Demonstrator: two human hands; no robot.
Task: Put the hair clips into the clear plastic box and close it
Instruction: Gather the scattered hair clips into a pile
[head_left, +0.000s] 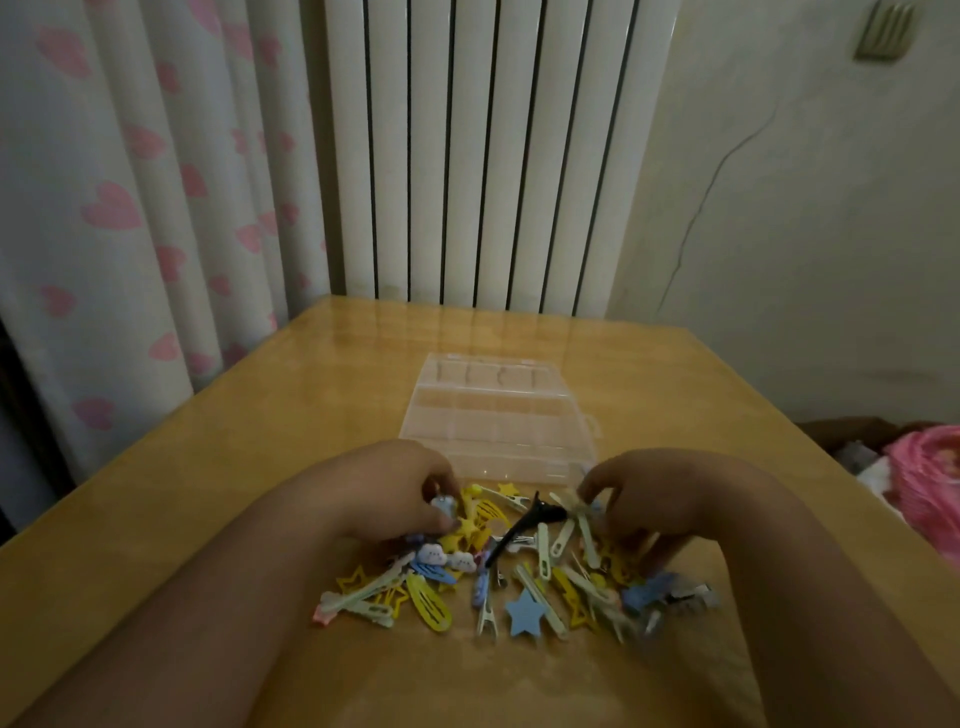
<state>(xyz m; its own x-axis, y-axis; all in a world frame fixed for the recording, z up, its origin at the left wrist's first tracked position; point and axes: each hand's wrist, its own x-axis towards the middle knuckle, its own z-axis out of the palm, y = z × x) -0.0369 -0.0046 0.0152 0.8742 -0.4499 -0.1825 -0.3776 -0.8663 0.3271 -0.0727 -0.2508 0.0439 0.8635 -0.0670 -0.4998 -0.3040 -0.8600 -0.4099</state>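
Our left hand (395, 488) pinches a blue-grey hair clip (444, 505), our right hand (657, 499) a pale green clip (575, 502); their fingers hide the clear plastic box's (498, 415) near edge.

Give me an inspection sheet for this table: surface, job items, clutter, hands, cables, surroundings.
Surface: glossy wooden table.
Job's things: clips in a loose pile; clear box just behind them, lid state unclear.
Clutter: nothing seen.
Hands: left hand holds a blue clip; right hand has fingers curled onto pale clips, grip unclear.
Cables: thin line on the wall, cable or crack unclear.
Surroundings: radiator, heart-print curtain left, pink bundle right.
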